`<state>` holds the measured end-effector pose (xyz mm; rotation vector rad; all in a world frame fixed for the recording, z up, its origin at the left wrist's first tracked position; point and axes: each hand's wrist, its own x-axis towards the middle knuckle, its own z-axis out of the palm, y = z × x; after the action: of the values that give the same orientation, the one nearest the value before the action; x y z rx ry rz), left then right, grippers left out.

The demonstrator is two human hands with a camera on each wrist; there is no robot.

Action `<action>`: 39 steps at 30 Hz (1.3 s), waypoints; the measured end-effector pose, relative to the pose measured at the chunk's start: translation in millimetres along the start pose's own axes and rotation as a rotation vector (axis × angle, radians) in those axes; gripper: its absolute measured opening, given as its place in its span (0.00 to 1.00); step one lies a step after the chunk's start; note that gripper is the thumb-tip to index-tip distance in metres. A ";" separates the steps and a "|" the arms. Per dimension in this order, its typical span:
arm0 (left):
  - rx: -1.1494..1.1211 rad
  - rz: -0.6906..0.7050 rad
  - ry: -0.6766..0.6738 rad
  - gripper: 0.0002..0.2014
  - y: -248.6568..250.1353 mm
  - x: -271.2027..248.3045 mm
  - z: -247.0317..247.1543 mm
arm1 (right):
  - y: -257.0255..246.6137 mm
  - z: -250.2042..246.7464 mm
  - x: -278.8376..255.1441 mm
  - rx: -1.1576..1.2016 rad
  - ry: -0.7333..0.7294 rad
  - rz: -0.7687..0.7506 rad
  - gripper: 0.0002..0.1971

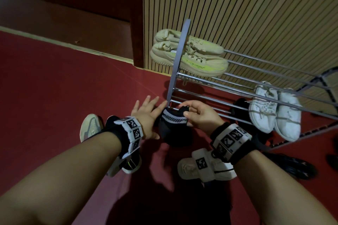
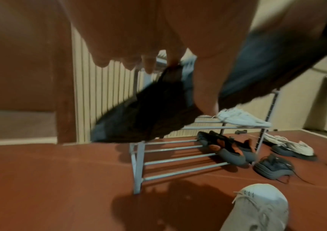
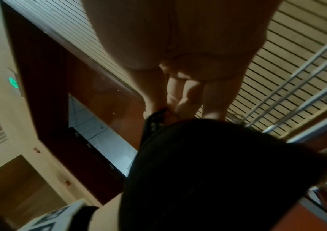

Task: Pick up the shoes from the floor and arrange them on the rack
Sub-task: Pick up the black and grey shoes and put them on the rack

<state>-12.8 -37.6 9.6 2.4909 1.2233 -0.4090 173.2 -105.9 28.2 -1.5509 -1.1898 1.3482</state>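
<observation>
- Black knit shoe with a white patterned collar [image 1: 172, 128] is held above the red floor [image 1: 54, 87], just in front of the left end of the grey metal rack [image 1: 175, 60].
- Its collar is pinched by the right hand [image 1: 201, 115], thumb and curled fingers closed on the fabric edge; in the right wrist view the fingertips [image 3: 186, 106] are seen meeting on the collar, with the dark body of the shoe [image 3: 218, 171] filling the lower part of the picture.
- The left hand [image 1: 146, 115] is held flat with fingers spread and straight, laid against the left side of the shoe; nothing is gripped by it.
- In the left wrist view the shoe [image 2: 144, 117] is seen hanging toe-down, in front of the rack's upper bars.
- A pair of beige sneakers with neon-yellow stripes [image 1: 190, 55] is placed on the upper bars at the left end of the rack, heels overhanging the end frame.
- A pair of white lace-up sneakers [image 1: 274, 109] is placed on the bars toward the right end.
- A pair of black shoes with orange patches [image 2: 228, 148] is seen on the lowest bars at the right end in the left wrist view.
- On the floor near the person, a white sneaker [image 1: 206, 168] is partly covered by the right wrist, and a pale shoe [image 1: 90, 126] lies beside the left wrist.
- A ribbed beige wall panel [image 1: 237, 5] stands behind the rack.
</observation>
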 end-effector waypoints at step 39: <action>-1.323 0.173 0.075 0.57 42.8 -64.5 0.9 | 18.0 19.2 -73.2 -0.039 0.007 -0.020 0.39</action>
<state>-16.6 -108.0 41.5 1.4092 0.8157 0.4393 156.3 -181.8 29.2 -1.5659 -1.2311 1.3128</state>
